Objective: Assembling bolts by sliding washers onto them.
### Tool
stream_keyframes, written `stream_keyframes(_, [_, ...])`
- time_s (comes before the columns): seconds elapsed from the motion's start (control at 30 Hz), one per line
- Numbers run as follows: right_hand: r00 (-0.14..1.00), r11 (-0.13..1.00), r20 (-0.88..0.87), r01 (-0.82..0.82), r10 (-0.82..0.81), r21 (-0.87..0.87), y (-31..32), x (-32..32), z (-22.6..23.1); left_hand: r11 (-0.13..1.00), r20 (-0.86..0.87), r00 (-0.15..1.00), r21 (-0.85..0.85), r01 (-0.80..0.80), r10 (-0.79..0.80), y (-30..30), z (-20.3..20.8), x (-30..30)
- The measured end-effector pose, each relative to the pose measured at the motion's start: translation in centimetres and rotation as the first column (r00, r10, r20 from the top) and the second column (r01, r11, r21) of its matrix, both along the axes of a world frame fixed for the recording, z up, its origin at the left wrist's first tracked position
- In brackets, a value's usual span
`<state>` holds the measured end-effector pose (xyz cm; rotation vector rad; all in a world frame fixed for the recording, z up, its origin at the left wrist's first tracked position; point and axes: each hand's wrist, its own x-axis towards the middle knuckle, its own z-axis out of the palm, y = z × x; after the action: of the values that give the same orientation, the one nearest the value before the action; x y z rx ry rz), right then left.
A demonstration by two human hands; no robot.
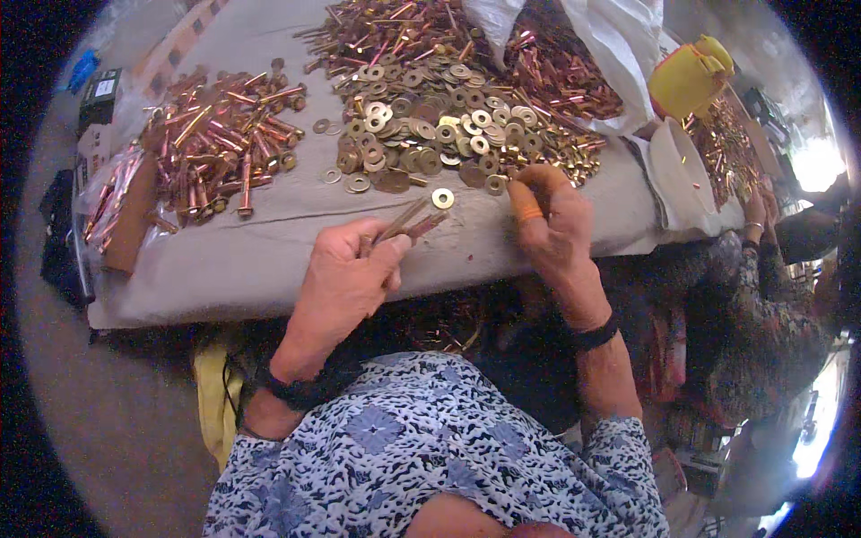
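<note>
My left hand (350, 269) is closed around a few bolts (401, 221), whose shanks stick out past the fingertips, pointing away and to the right. Just beyond their tips is a loose brass-coloured washer (442, 198). My right hand (556, 215) wears orange covers on its fingers, which curl together at the near edge of a heap of small gold-coloured nuts (578, 161). What those fingertips hold, if anything, is hidden. A large heap of flat washers (421, 125) spreads over the cloth-covered table (242, 269) between and beyond both hands.
Longer bolts (224, 134) lie heaped at left beside a brown cardboard piece (133, 215). More bolts (395, 31) pile up at the back, near a white sack (619, 54). At right are a yellow container (686, 81), a white tub (677, 161) and another person's hand (755, 211).
</note>
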<state>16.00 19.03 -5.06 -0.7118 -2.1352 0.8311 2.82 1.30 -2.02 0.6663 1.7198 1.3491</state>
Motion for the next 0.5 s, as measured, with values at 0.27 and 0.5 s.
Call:
stream_keyframes(0.27, [0.914, 0.776, -0.152, -0.401, 0.377, -0.487, -2.8, 0.0, 2.3, 0.994, -0.014, 0.996, -0.055, 0.092, -0.093, 0.2, -0.6, 0.6])
stream_keyframes(0.5, [0.888, 0.799, -0.171, -0.459, 0.427, -0.388, -3.7, 0.3, 2.0, 0.993, -0.048, 0.994, -0.068, 0.095, -0.098, 0.1, -0.1, 0.7])
